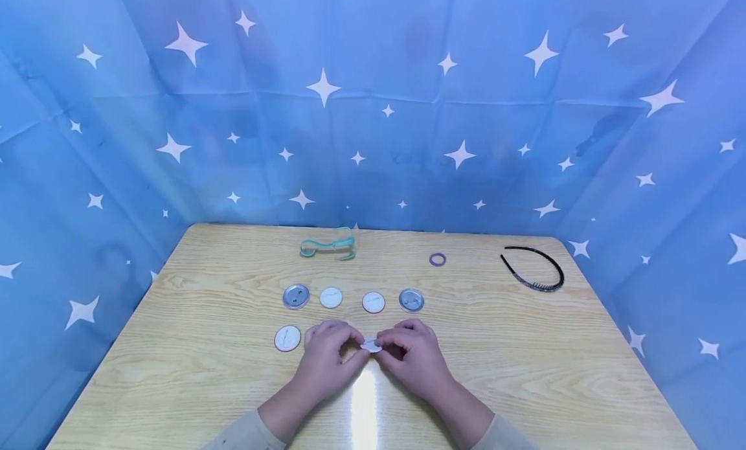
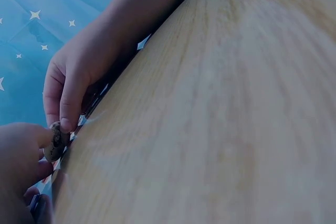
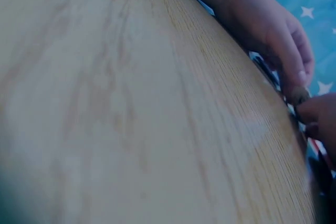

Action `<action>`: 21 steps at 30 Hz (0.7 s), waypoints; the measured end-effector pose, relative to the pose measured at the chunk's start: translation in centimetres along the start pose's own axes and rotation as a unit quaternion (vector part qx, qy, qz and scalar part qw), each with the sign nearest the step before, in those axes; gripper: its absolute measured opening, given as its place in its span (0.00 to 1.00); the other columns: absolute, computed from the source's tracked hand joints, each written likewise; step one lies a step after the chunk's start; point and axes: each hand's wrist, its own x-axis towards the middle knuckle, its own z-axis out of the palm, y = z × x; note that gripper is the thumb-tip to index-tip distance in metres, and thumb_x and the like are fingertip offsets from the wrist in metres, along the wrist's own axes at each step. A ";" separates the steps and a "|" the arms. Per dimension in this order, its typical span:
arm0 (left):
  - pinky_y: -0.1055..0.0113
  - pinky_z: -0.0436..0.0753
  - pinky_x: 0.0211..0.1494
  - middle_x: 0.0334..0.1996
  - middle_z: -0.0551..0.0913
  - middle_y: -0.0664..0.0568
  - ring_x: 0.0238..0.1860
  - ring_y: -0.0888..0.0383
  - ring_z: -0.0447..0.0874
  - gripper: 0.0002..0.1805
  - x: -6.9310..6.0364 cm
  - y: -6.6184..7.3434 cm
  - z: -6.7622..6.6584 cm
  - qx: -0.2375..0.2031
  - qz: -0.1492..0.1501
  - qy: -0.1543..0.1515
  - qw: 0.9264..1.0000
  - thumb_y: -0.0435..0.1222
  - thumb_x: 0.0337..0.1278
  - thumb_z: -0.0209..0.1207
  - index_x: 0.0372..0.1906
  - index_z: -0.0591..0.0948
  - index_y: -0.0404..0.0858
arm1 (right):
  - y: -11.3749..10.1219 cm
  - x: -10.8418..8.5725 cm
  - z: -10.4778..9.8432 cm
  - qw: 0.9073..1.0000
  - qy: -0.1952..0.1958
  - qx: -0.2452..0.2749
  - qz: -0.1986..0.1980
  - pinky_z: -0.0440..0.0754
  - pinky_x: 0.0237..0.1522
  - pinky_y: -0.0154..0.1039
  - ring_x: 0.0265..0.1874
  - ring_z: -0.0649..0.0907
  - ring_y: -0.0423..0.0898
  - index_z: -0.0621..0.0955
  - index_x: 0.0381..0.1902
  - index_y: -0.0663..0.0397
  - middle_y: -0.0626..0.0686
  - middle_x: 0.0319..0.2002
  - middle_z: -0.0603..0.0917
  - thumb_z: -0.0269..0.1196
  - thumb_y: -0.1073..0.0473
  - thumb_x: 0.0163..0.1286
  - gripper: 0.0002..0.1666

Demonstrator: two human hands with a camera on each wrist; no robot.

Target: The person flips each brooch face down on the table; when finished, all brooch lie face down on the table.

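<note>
Above the table's middle, a small round pin-back badge [image 1: 371, 345], white-backed, is held between both hands. My left hand [image 1: 329, 359] pinches its left edge with thumb and forefinger. At the opposite edge, my right hand [image 1: 412, 356] pinches it in the same way. The badge [image 2: 55, 141] looks tilted in the left wrist view, its face turned partly toward the camera. The right wrist view shows only a sliver of the badge [image 3: 300, 96], with fingers covering the rest. Another white-backed badge [image 1: 287, 338] lies just left of my left hand.
Beyond the hands lie a silver-backed badge [image 1: 296, 296], two white-backed badges [image 1: 331, 298] and another silver-backed badge [image 1: 411, 300]. Farther back are a teal curled strap-like item [image 1: 329, 245], a purple ring [image 1: 438, 259] and a black headband [image 1: 539, 269]. A blue star-patterned curtain [image 1: 373, 126] surrounds the wooden table [image 1: 524, 372].
</note>
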 end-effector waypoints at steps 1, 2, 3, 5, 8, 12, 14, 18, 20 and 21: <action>0.43 0.64 0.65 0.42 0.86 0.70 0.57 0.56 0.79 0.10 0.0 0.0 0.0 0.002 -0.002 -0.003 1.000 0.43 0.55 0.77 0.39 0.86 0.54 | 0.0 0.0 0.0 1.000 -0.001 -0.002 -0.003 0.75 0.56 0.55 0.47 0.82 0.43 0.94 0.37 0.40 0.36 0.42 0.92 0.85 0.57 0.55 0.13; 0.43 0.64 0.66 0.42 0.86 0.69 0.57 0.56 0.79 0.10 0.0 -0.1 0.0 0.004 -0.003 -0.006 1.000 0.43 0.55 0.77 0.39 0.87 0.54 | 0.0 0.0 0.0 1.000 -0.004 -0.004 -0.006 0.75 0.56 0.56 0.48 0.82 0.43 0.94 0.37 0.41 0.37 0.42 0.92 0.85 0.57 0.54 0.13; 0.43 0.64 0.66 0.42 0.86 0.69 0.57 0.56 0.79 0.10 0.0 -0.1 0.0 0.008 -0.004 -0.008 1.000 0.43 0.55 0.77 0.40 0.87 0.54 | 0.0 0.0 0.0 1.000 -0.004 -0.007 -0.012 0.74 0.56 0.56 0.48 0.82 0.44 0.94 0.37 0.42 0.38 0.42 0.92 0.85 0.57 0.53 0.13; 0.42 0.64 0.66 0.43 0.86 0.68 0.58 0.55 0.79 0.11 0.0 -0.1 0.0 0.015 -0.005 -0.012 1.000 0.43 0.56 0.78 0.40 0.87 0.54 | 0.1 0.0 0.0 1.000 -0.006 -0.013 -0.024 0.74 0.56 0.57 0.48 0.82 0.45 0.94 0.37 0.43 0.40 0.43 0.93 0.84 0.59 0.52 0.14; 0.42 0.65 0.66 0.43 0.87 0.66 0.59 0.55 0.79 0.11 0.0 -0.2 0.0 0.025 -0.004 -0.015 1.000 0.40 0.55 0.78 0.40 0.87 0.54 | 0.2 -0.1 0.0 0.999 -0.013 -0.024 -0.034 0.74 0.56 0.56 0.49 0.82 0.45 0.94 0.37 0.44 0.41 0.44 0.93 0.84 0.58 0.53 0.12; 0.41 0.65 0.66 0.42 0.86 0.66 0.59 0.56 0.79 0.12 -0.1 -0.2 -0.1 0.027 0.001 -0.014 1.000 0.36 0.53 0.78 0.39 0.88 0.54 | 0.2 -0.1 0.0 0.998 -0.022 -0.037 -0.044 0.74 0.57 0.58 0.50 0.82 0.46 0.93 0.36 0.43 0.43 0.45 0.92 0.83 0.57 0.54 0.11; 0.42 0.65 0.66 0.41 0.85 0.67 0.58 0.56 0.79 0.12 -0.1 -0.2 -0.1 0.025 0.003 -0.013 1.000 0.36 0.53 0.78 0.38 0.87 0.54 | 0.2 -0.2 0.0 0.998 -0.025 -0.041 -0.047 0.74 0.58 0.59 0.50 0.82 0.46 0.93 0.36 0.43 0.43 0.46 0.92 0.83 0.57 0.54 0.11; 0.42 0.64 0.66 0.41 0.85 0.69 0.58 0.56 0.79 0.11 -0.2 -0.2 0.0 0.017 0.010 -0.009 1.000 0.36 0.53 0.77 0.38 0.87 0.53 | 0.3 -0.3 0.0 0.998 -0.021 -0.044 -0.048 0.73 0.59 0.59 0.50 0.82 0.44 0.92 0.36 0.42 0.44 0.46 0.92 0.82 0.57 0.54 0.11; 0.41 0.64 0.66 0.41 0.86 0.68 0.59 0.56 0.79 0.10 -0.2 -0.1 -0.1 0.012 0.016 -0.006 1.000 0.36 0.53 0.77 0.37 0.87 0.52 | 0.3 -0.3 -0.1 0.998 -0.018 -0.047 -0.047 0.73 0.60 0.60 0.50 0.82 0.44 0.92 0.36 0.42 0.44 0.46 0.91 0.82 0.57 0.54 0.11; 0.41 0.64 0.66 0.42 0.86 0.68 0.59 0.56 0.79 0.10 -0.1 -0.1 0.0 0.011 0.019 -0.005 1.000 0.37 0.53 0.76 0.37 0.87 0.52 | 0.3 -0.3 -0.1 0.998 -0.018 -0.048 -0.046 0.73 0.60 0.60 0.51 0.82 0.44 0.92 0.36 0.42 0.44 0.46 0.91 0.81 0.56 0.55 0.11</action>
